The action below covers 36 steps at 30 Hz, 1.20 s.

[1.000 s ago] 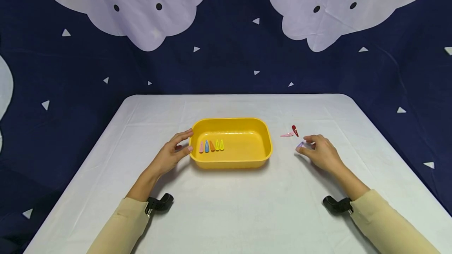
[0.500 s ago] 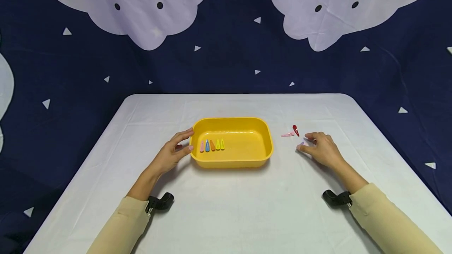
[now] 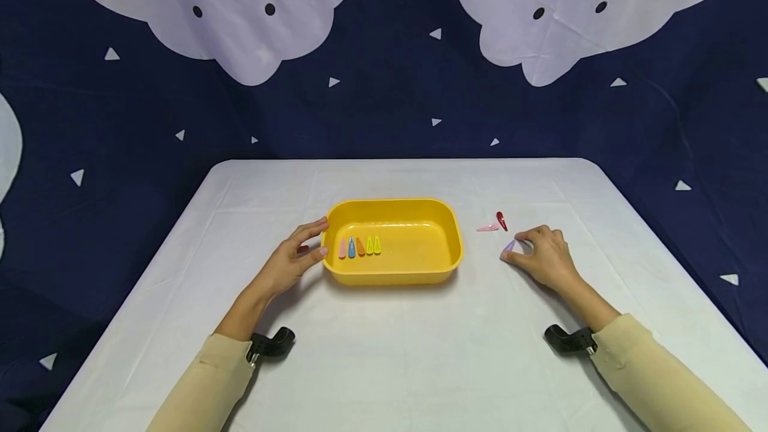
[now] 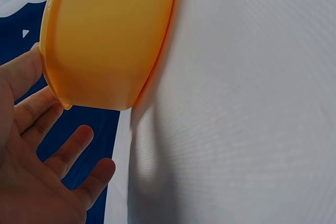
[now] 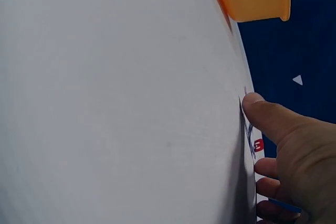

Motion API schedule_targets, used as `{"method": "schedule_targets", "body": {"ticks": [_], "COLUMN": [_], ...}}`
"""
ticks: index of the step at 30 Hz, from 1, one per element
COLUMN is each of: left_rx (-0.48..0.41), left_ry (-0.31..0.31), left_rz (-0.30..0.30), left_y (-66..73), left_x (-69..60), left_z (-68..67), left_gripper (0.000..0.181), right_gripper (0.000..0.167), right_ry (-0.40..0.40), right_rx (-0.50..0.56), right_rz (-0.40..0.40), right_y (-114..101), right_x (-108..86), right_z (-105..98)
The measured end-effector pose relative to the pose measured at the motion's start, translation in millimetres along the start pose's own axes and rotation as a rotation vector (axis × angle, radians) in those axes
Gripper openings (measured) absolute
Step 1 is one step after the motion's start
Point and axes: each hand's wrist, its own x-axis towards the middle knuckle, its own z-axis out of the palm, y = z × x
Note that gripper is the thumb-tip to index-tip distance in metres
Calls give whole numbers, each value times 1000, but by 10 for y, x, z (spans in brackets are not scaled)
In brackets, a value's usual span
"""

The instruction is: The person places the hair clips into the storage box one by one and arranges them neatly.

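My left hand [image 3: 287, 263] touches the left end of the yellow tray [image 3: 393, 279], fingers spread and loosely bent; the left wrist view shows this hand [image 4: 47, 150] against the tray [image 4: 105, 40]. Inside, a pink clip [image 3: 342, 249], a blue clip [image 3: 351, 247], an orange clip [image 3: 361, 247] and two yellow clips [image 3: 373, 245] lie in a row. To the tray's right, my right hand [image 3: 547, 259] pinches a purple clip [image 3: 509, 246] between thumb and finger, low over the cloth. In the right wrist view the thumb of this hand [image 5: 304, 156] is at the clip's end [image 5: 250, 139].
A red clip [image 3: 501, 221] and a light pink clip [image 3: 488, 227] lie just beyond my right hand. White cloth [image 3: 390, 352] covers the table. Behind it hangs a dark blue cloth [image 3: 384, 132] with clouds and triangles.
My right hand has shifted slightly left, and more of the purple clip shows than half a second ago. The left hand and the tray keep their places.
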Motion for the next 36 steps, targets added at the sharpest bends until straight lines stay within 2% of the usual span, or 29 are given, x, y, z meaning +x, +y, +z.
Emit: {"method": "schedule_targets", "body": {"ticks": [12,27,36], "left_rx": [4,15,10], "left_ry": [-1,2,4], "left_rz": [1,-9,-5], "left_y": [13,14,11], "left_x": [-3,-1,-3], "left_z": [-1,-3,-5], "left_gripper": [50,50,50], "right_gripper": [52,53,51], "right_ry": [33,-12,5], "right_rx": [-4,16,56], "right_rz": [-2,24,21], "right_y": [-25,-69,-57], "right_x": [-28,-31,-33], "right_z": [18,-13,-13]}}
